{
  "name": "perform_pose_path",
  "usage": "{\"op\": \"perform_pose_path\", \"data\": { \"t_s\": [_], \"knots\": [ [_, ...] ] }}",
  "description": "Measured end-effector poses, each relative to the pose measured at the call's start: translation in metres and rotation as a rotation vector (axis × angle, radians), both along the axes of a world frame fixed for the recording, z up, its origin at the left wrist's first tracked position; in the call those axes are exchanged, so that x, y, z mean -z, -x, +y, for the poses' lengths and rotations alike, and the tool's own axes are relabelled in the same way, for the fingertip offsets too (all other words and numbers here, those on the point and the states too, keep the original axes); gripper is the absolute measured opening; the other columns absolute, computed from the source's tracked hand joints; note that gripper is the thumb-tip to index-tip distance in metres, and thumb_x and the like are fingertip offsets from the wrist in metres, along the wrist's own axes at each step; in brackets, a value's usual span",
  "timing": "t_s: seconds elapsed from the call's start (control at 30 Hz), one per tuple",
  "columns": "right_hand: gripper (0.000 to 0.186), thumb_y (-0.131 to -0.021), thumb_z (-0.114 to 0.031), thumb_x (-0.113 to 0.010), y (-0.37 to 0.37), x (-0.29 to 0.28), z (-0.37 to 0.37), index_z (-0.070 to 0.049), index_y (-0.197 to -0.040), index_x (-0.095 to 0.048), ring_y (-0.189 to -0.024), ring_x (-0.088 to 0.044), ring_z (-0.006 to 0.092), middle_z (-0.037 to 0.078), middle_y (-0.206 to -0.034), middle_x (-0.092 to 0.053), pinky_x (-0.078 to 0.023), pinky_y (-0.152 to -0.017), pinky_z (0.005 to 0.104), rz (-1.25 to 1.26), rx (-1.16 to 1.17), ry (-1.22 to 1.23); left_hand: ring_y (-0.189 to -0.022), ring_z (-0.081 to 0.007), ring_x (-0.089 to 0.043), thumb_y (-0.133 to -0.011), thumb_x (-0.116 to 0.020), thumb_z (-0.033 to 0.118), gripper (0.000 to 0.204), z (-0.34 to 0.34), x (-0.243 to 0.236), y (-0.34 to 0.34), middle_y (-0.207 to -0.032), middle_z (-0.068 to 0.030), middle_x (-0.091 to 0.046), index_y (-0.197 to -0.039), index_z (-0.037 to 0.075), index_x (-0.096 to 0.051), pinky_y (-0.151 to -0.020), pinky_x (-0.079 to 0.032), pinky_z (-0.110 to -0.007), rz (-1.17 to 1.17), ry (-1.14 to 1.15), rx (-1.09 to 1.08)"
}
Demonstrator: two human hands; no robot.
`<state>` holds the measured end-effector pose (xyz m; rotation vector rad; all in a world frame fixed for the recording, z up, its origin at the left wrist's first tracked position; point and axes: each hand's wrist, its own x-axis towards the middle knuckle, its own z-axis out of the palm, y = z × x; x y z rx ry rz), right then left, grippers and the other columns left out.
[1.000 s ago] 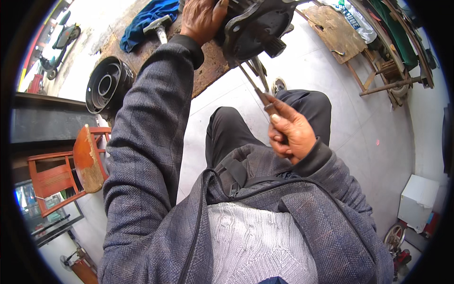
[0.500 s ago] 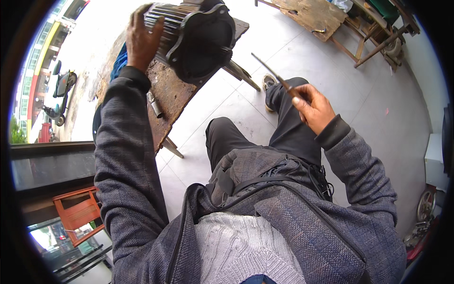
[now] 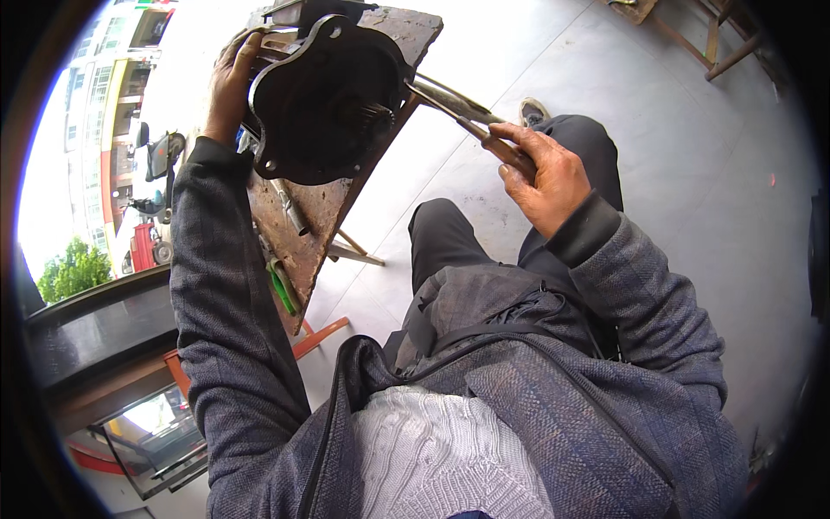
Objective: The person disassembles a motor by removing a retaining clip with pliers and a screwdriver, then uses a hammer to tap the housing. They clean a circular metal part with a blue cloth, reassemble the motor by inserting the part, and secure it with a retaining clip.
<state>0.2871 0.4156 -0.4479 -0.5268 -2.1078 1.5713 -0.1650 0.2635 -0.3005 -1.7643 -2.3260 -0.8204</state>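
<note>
Two bare hands at work over a worn brown wooden bench (image 3: 320, 216): left hand (image 3: 229, 86) wrapped around the far rim of a round, black, greasy metal motor housing (image 3: 324, 99) standing on the benchtop. Right hand (image 3: 545, 177) curled tight about the handles of long, slim metal pliers (image 3: 458, 108), tips at the housing's right edge. One green-handled tool (image 3: 281, 290) lying on the bench's near end, grey floor (image 3: 692, 173) beneath.

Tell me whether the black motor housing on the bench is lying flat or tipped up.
Tipped up: the black motor housing stands on edge on the wooden bench, its round face toward the camera, the left hand gripping its far rim.
</note>
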Motion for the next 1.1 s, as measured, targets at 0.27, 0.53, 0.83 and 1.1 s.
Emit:
{"op": "perform_pose_path", "data": {
  "t_s": [0.27,0.53,0.83,1.1],
  "knots": [
    [0.045,-0.095,-0.006,-0.066,0.007,0.018,-0.001,0.001,-0.139,-0.064,-0.104,-0.077,0.0331,0.025,-0.123,-0.071,-0.062,-0.094,0.0387,0.005,-0.036,0.005,-0.128,-0.0367,-0.062,-0.108,-0.059,0.026,0.036,-0.001,-0.008,0.006,-0.137,-0.0208,-0.067,-0.133,0.001,-0.066,-0.111,-0.046,-0.04,0.441,0.092,0.207],
    [0.049,-0.093,-0.007,-0.068,0.011,0.02,-0.004,-0.004,-0.142,-0.062,-0.091,-0.076,0.0341,0.022,-0.112,-0.071,-0.064,-0.084,0.0396,0.053,-0.003,-0.14,-0.123,-0.0406,-0.064,-0.103,-0.065,0.008,0.031,-0.006,-0.005,0.018,-0.135,-0.0222,-0.067,-0.133,0.005,-0.062,-0.108,-0.05,-0.046,-0.032,0.137,0.088],
    [0.068,-0.095,-0.003,-0.065,0.008,0.04,-0.048,-0.007,-0.16,-0.045,-0.07,-0.07,0.029,0.016,-0.107,-0.059,-0.063,-0.062,0.04,-0.086,-0.077,-0.448,-0.118,-0.0272,-0.07,-0.107,-0.064,0.022,0.041,-0.001,-0.01,0.019,-0.137,-0.0212,-0.065,-0.141,0.0,-0.055,-0.096,-0.061,-0.034,0.364,0.102,0.252],
    [0.058,-0.092,0.002,-0.073,0.01,0.05,-0.012,-0.013,-0.147,-0.064,-0.074,-0.069,0.0233,0.012,-0.101,-0.067,-0.062,-0.06,0.0327,-0.051,0.117,-0.698,-0.125,-0.0312,-0.063,-0.109,-0.059,0.025,0.036,-0.009,-0.01,0.012,-0.138,-0.0182,-0.065,-0.137,0.002,-0.062,-0.111,-0.049,-0.039,-0.314,0.169,-0.044]
  ]
}}
